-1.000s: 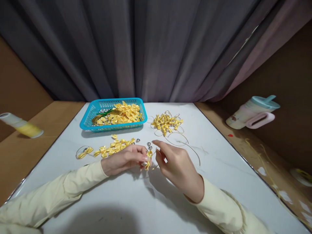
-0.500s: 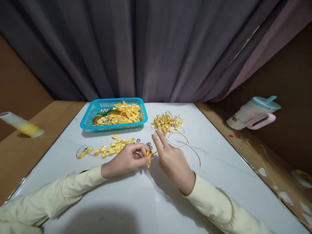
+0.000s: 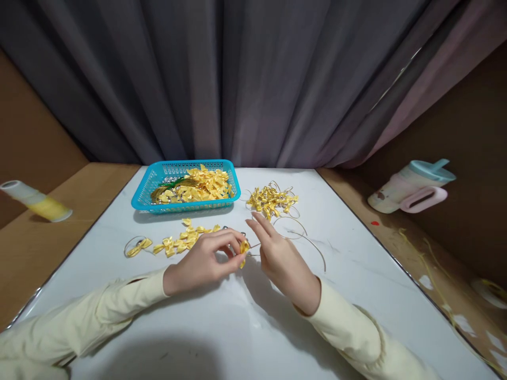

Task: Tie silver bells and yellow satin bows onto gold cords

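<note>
Now, at far left a spool [image 3: 49,209] stands beside the white surface [image 3: 356,232]. Next come a looped bow [image 3: 139,247], some loose bows [image 3: 182,240] and, behind them, a blue basket [image 3: 186,206]. The left hand [image 3: 206,258] has its fingers pinching a yellow bow [image 3: 244,247] near the middle. A cord [image 3: 255,246] runs toward the right hand [image 3: 283,264]; whether those fingers grip it, I cannot tell. Beyond lies a heap of corded bows [image 3: 273,200]; a cup [image 3: 407,186] stands far right.

On my side of the blue basket [image 3: 186,206], my left hand [image 3: 206,258] covered part of a yellow bow [image 3: 244,246], my right hand [image 3: 285,261] hid where a thin cord [image 3: 255,245] ran, and well rightward a roll [image 3: 484,295] was cut off.
</note>
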